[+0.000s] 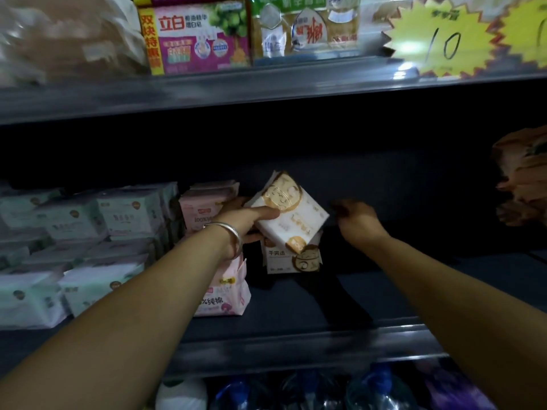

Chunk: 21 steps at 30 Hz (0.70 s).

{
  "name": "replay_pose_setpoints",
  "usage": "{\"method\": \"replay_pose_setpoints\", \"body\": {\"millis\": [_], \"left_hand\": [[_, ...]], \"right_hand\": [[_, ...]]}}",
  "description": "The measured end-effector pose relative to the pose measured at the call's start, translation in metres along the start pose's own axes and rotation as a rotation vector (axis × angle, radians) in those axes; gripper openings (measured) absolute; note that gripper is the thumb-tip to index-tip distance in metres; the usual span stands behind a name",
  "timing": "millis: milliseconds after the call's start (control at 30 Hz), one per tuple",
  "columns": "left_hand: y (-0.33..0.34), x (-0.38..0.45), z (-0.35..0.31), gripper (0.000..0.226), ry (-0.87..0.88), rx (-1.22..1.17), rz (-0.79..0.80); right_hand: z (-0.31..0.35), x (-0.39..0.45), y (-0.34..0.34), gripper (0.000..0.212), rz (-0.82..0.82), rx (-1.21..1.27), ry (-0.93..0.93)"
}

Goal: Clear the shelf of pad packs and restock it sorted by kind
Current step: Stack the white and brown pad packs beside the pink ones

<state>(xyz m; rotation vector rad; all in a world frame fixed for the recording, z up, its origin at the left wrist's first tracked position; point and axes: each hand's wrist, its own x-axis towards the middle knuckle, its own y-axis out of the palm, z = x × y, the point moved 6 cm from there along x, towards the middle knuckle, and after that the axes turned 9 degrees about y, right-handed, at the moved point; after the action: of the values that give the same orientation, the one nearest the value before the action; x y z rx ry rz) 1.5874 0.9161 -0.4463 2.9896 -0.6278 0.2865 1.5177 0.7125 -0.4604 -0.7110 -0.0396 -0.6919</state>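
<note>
So restocking looks well underway. Farthest left of the held pack sit the pale green packs, stacked in a few layers. Next, just left of the grip, are the pink packs, some stacked at the back and one standing up front under the forearm.

The left hand, with a silver bangle on the wrist, has its fingers wrapped around a white-and-gold pack, thumb on top. That pack is in the air, tilted: long axis runs from upper left down to lower right, printed face toward the camera. Right below the grip stands another white-and-gold pack, upright on the shelf, so I'd guess the held one joins it.

To the right of the grip, the right hand is reaching into the dark; fingers look loosely curled with nothing in them. Everything right of there is bare shelf until some orange packs at the edge, so plenty left to fill.
</note>
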Motion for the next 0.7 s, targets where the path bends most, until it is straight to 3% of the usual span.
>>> {"method": "replay_pose_setpoints", "body": {"millis": [100, 167, 233, 267, 367, 467, 633, 700], "left_hand": [[0.012, -0.009, -0.005, 0.044, 0.017, 0.157, 0.086], [0.020, -0.015, -0.007, 0.043, 0.027, 0.234, 0.128], [0.028, -0.022, -0.008, 0.043, 0.025, 0.306, 0.170], [0.033, -0.025, -0.009, 0.050, 0.031, 0.339, 0.185], [0.044, -0.027, -0.016, 0.081, 0.102, 0.515, 0.225], [0.055, -0.028, -0.025, 0.097, 0.150, 0.693, 0.296], [0.072, -0.027, -0.019, 0.108, 0.178, 0.897, 0.455], [0.070, -0.027, -0.013, 0.102, 0.242, 0.962, 0.460]], "right_hand": [[-0.006, -0.005, -0.015, 0.021, 0.101, 0.465, 0.111], [-0.002, -0.016, -0.017, 0.048, 0.282, 0.539, 0.104], [0.001, -0.028, -0.017, 0.078, 0.413, 0.473, 0.048], [0.003, -0.033, -0.018, 0.082, 0.442, 0.445, 0.020], [0.006, -0.042, -0.020, 0.075, 0.467, 0.399, -0.023], [0.009, -0.052, -0.016, 0.051, 0.459, 0.148, -0.067], [0.008, -0.063, 0.015, 0.065, 0.465, 0.158, -0.039], [-0.003, -0.059, 0.027, 0.066, 0.423, 0.201, 0.009]]}}
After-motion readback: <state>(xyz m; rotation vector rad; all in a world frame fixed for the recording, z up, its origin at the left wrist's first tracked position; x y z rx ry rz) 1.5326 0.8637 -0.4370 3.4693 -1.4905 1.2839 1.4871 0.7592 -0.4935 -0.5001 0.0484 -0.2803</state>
